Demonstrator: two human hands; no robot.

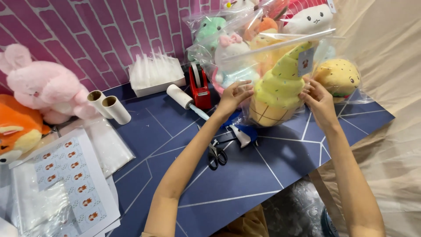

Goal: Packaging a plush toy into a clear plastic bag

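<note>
Head view shows both hands, left hand (234, 94) and right hand (318, 102), gripping the bagged ice-cream plush (278, 90) upright at the far table (245, 175) edge, steadying its clear bag.

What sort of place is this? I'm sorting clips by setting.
Probably a small home packing station for plush toys: both hands hold a bagged ice-cream plush, more bagged plushies pile behind, and a sticker sheet and red tape dispenser lie ready.

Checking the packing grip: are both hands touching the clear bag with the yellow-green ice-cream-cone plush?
Touching. The head view shows the left hand and right hand pressed against either side of the clear plastic bag holding the yellow-green ice-cream-cone plush.
</note>
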